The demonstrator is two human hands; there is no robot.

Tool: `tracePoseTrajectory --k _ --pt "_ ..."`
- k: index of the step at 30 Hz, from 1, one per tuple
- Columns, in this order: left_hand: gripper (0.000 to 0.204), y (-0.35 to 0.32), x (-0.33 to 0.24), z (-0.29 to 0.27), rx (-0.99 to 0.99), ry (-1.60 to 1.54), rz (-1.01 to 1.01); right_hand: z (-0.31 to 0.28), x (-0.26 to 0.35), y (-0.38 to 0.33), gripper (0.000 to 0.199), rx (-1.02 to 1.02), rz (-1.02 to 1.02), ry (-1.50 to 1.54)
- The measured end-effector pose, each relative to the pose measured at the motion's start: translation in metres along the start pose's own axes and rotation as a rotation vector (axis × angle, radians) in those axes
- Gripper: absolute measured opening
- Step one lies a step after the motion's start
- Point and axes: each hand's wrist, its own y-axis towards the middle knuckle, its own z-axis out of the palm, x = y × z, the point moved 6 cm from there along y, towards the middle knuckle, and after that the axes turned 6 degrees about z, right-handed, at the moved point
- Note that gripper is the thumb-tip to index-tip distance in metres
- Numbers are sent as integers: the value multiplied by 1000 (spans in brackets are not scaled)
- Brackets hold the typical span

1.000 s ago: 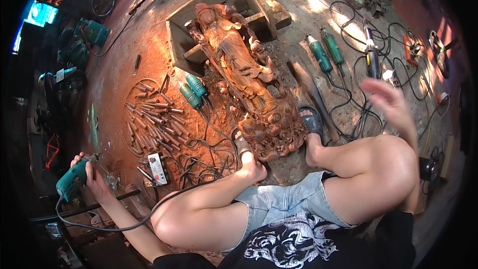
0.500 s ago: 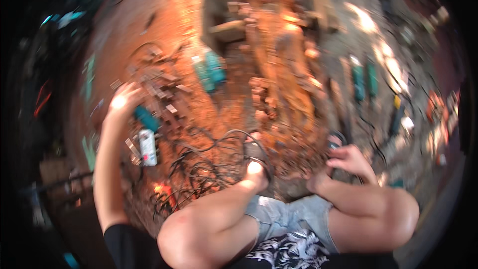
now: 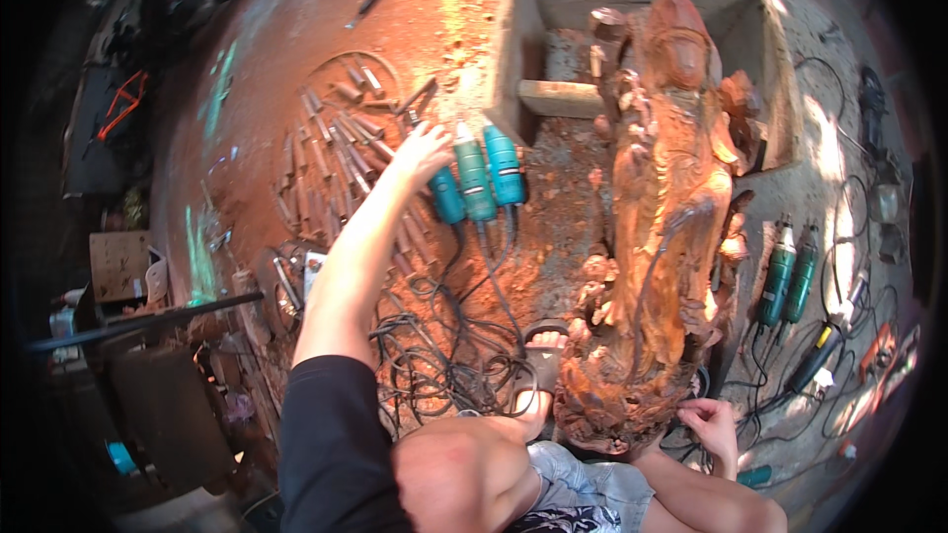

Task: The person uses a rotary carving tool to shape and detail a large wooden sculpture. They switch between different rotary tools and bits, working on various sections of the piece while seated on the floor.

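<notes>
A carved reddish-brown wooden figure (image 3: 647, 227) lies lengthwise before me, its head over a wooden box and its rough base by my feet. My left hand (image 3: 423, 152) reaches out ahead, closed around the front end of a teal die grinder (image 3: 447, 199). Beside it lie two more corded grinders, a green-teal one (image 3: 476, 183) and a brighter teal one (image 3: 505, 166). Close to the figure's base, my right hand (image 3: 713, 426) has its thumb and fingers pinched together; what they hold, if anything, cannot be made out.
Many chisels (image 3: 341, 143) lie heaped left of the grinders. Tangled black cords (image 3: 434, 345) spread by my left foot. The wooden box (image 3: 506, 59) stands at the back. Two dark green grinders (image 3: 779, 281) lie on the right among cables. A long-handled tool (image 3: 369, 2) is at the far left.
The view has swung left, so the figure sits farther right. My left hand has brought the teal grinder from beside the chisels to the other two. The right hand stays near the figure's base.
</notes>
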Motion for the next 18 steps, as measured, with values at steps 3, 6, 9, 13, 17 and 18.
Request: tracePoseTrajectory --k 3,6,9,13,17,18 --pt "34 14 12 5 -162 -9 127 -8 -5 8 18 -79 -108 -42" --pt "41 19 13 15 -276 -285 202 -5 6 3 25 -23 -122 -91" --pt "47 -5 22 2 -154 -614 -91 -2 -6 19 34 20 -301 -210" --pt "58 -11 29 77 -368 -1332 -383 -17 8 -5 33 -76 -298 -129" --pt "32 -35 14 -80 -279 -184 -303 -35 -75 -33 36 -110 -295 312" --pt "49 -35 65 -56 -214 -392 -458 -41 -90 -56 37 -85 -263 451"
